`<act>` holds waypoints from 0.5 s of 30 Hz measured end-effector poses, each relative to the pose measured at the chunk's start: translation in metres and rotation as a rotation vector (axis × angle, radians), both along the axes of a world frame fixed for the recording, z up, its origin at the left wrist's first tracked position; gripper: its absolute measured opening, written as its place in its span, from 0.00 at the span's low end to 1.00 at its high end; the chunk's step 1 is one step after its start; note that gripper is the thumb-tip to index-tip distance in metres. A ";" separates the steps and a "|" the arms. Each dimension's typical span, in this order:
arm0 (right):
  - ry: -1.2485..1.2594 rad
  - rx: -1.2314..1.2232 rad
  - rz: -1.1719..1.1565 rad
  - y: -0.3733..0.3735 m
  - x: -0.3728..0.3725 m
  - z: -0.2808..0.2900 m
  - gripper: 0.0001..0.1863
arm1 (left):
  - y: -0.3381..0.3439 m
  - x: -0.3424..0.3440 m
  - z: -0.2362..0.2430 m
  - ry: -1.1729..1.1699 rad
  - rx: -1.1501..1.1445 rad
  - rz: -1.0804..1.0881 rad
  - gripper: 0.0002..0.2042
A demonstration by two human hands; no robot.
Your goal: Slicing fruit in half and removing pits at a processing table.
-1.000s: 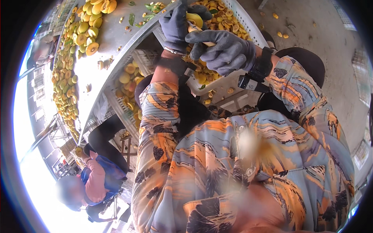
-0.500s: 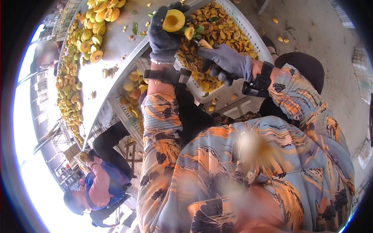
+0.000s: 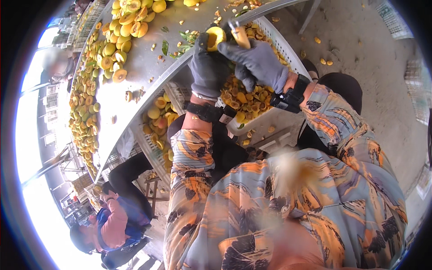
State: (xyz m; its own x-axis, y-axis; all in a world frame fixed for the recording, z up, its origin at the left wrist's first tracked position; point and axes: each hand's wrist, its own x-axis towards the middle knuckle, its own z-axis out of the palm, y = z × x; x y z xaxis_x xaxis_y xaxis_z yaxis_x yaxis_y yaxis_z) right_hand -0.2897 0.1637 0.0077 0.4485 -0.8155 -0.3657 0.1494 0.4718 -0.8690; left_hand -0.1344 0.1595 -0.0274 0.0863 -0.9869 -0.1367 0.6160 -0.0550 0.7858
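My left hand (image 3: 208,69), in a grey glove with dark fingers, is closed round a yellow peach half (image 3: 216,38), cut face up with a hollow in the middle. Beside it, my right hand (image 3: 261,63), gloved the same way, grips a pitting tool by its light wooden handle (image 3: 241,37). The tool's short metal end (image 3: 232,24) points up and is slightly blurred. Both hands are above the near edge of a metal table and a white perforated crate (image 3: 281,47) full of small yellow-brown fruit pieces (image 3: 249,101).
Halved yellow fruit lies in a long heap (image 3: 85,112) along the metal table (image 3: 144,49), with leaves (image 3: 165,47) and scraps nearby. Under the table edge stands another crate with fruit (image 3: 159,112). A co-worker (image 3: 114,222) sits at the lower left. Scraps dot the floor (image 3: 355,58) at right.
My right hand has risen with the tool to beside the peach half, its metal end now upward. My left hand has shifted slightly right and down. A small yellow piece below the half no longer shows.
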 end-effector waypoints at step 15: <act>-0.530 0.145 0.317 -0.005 0.000 -0.009 0.13 | 0.011 0.045 -0.016 -1.289 -0.323 0.215 0.16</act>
State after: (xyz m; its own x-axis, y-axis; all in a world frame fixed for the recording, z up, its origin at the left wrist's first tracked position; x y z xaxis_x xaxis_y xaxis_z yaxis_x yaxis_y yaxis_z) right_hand -0.2895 0.1587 -0.0012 0.8105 -0.5724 -0.1243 0.3756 0.6708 -0.6395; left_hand -0.0898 0.1709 -0.0438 0.1316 -0.9101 0.3930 -0.5935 0.2452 0.7666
